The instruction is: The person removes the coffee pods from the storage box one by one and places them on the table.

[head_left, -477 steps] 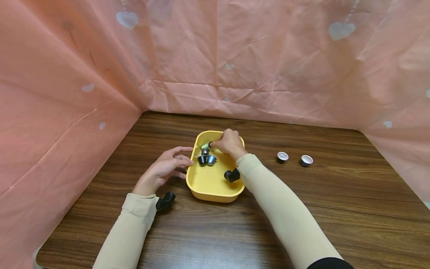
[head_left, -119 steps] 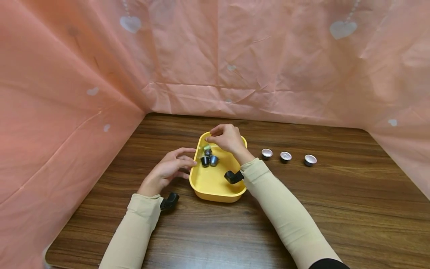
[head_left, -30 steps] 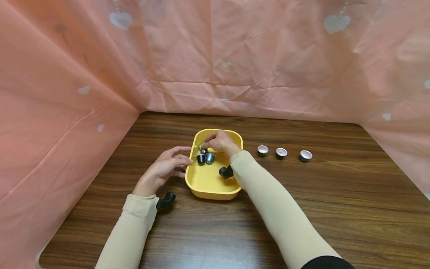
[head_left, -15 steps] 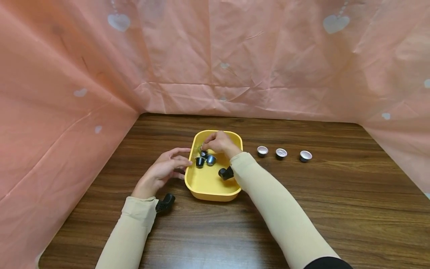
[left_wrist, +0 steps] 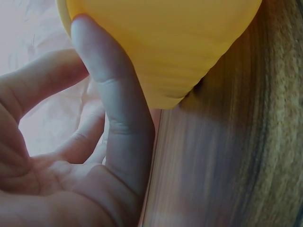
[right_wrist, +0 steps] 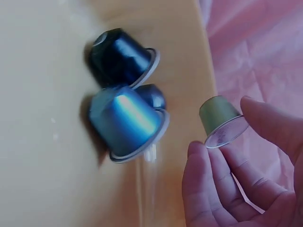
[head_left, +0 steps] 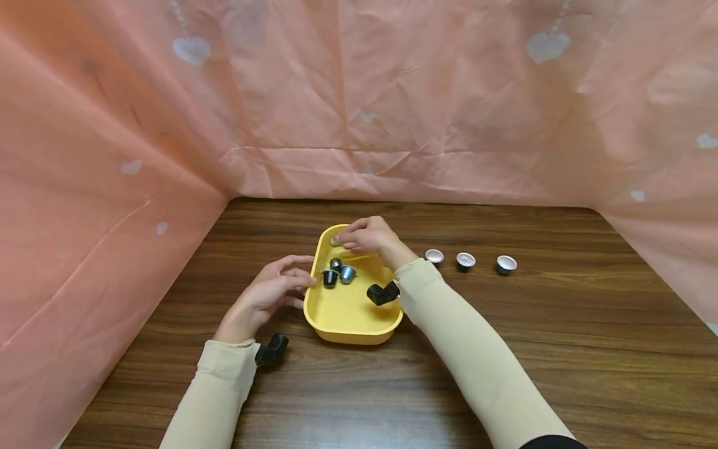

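Between thumb and fingertips, my right hand (head_left: 371, 238) pinches a green coffee capsule (right_wrist: 218, 116) by its rim, over the far end of the yellow tub (head_left: 354, 337). Inside the tub, a black capsule (head_left: 330, 279), a shiny blue capsule (head_left: 348, 274) and a small dark capsule (head_left: 335, 264) lie on their sides in a cluster near the left wall. My left hand (head_left: 269, 293) rests against the outside of that wall, its fingers loosely bent and not gripping. In the left wrist view one digit (left_wrist: 116, 90) touches the tub's side.
To the right of the tub, three capsules stand lid up in a row on the wooden table: a near one (head_left: 434, 256), a middle one (head_left: 465, 260) and a far one (head_left: 506, 264). Pink sheeting (head_left: 392, 112) hangs behind and at both sides.
The green capsule has come up out of the cluster in my right hand. Compared with the oldest frame, a third capsule stands on the table. My left hand has stayed at the tub.
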Tool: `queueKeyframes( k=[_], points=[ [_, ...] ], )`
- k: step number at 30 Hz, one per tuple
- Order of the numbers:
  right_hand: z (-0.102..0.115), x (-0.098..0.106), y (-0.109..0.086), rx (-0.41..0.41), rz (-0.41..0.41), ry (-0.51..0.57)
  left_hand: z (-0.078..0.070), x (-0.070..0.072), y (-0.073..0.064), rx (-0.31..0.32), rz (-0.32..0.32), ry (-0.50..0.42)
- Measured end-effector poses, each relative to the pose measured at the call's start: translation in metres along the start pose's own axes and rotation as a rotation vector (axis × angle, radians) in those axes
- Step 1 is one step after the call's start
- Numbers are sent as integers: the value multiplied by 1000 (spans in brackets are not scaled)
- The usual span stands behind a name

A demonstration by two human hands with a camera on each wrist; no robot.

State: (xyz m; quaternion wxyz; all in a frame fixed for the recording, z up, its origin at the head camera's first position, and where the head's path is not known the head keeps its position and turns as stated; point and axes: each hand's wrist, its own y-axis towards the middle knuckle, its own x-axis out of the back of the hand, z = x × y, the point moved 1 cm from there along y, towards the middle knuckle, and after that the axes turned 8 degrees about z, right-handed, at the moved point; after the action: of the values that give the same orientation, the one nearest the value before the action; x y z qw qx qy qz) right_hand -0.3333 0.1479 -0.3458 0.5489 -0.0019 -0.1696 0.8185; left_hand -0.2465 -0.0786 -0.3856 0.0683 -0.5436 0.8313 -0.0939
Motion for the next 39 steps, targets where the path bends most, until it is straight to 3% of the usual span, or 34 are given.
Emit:
queueKeyframes(
  k=[4, 7, 15, 26, 34, 39],
  points=[
    [4, 11, -3, 34, 22, 119, -1, -2, 6, 1, 4, 4],
    [7, 19, -8, 65, 28, 148, -2, -3, 9, 3, 5, 8],
    [11, 33, -27, 134, 27, 117, -3, -2, 12, 2, 16, 11],
    [1, 42, -60, 251, 42, 105, 6, 2, -4, 8, 26, 3],
    [-8, 71, -81, 270, -6, 65, 1, 2, -2, -28, 36, 11],
    [-27, 86, -92, 259, -15, 34, 5, 0, -3, 0, 29, 20]
  ],
)
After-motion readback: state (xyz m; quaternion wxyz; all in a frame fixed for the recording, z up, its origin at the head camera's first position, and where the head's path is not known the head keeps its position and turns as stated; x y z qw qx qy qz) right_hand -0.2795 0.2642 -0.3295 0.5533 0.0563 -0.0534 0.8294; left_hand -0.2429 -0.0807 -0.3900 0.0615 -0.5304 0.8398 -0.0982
